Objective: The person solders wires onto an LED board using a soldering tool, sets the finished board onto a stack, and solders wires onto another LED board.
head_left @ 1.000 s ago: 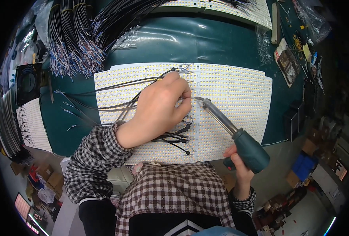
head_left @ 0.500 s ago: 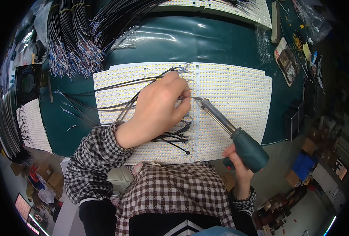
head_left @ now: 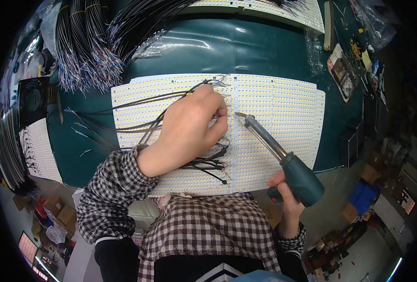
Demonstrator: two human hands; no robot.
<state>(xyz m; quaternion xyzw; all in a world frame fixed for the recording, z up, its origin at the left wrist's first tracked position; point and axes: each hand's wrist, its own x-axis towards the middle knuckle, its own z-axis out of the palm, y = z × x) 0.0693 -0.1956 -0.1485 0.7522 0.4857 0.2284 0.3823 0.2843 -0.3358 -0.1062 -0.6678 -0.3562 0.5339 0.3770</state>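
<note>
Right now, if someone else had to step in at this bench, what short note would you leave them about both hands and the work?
Left hand: pressing thin black wires onto the white LED-dotted panel, fingertips near the centre seam.
Right hand: grip closed on the teal-handled soldering iron, tip just right of the left fingertips, at the seam.
Done: several wires already lie fanned across the panel toward the seam.
Left: bundles of loose black wires wait at the green mat's top left.

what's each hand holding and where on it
Right hand grips the soldering iron by its teal handle. Left hand pins thin black wires on the LED panel.
</note>
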